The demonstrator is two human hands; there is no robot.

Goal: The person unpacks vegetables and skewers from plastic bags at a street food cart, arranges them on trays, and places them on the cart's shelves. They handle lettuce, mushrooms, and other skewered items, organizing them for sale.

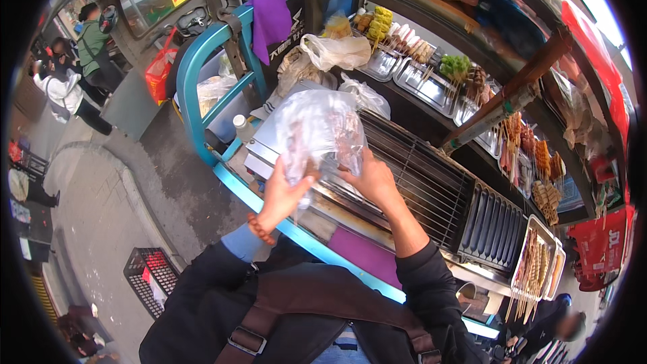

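Between my two hands is a clear plastic bag (323, 121) with brownish food inside, blurred and hard to make out. My left hand (284, 189) grips the bag's near left side, and a beaded bracelet (260, 228) circles that wrist. On the other side, my right hand (373, 177) has its fingers closed on the bag's lower right edge. Beneath the bag lie a metal lid (268, 139) and the left end of a wire grill rack (429, 187). The fingertips of both hands are partly hidden by the plastic.
Metal trays (427, 83) of skewers line the stall's far side. A ridged black pan (493, 227) adjoins the grill, with a skewer tray (530, 258) at its right end. A slanted wooden post (505, 93) crosses the right side. A white bottle (242, 126) stands left.
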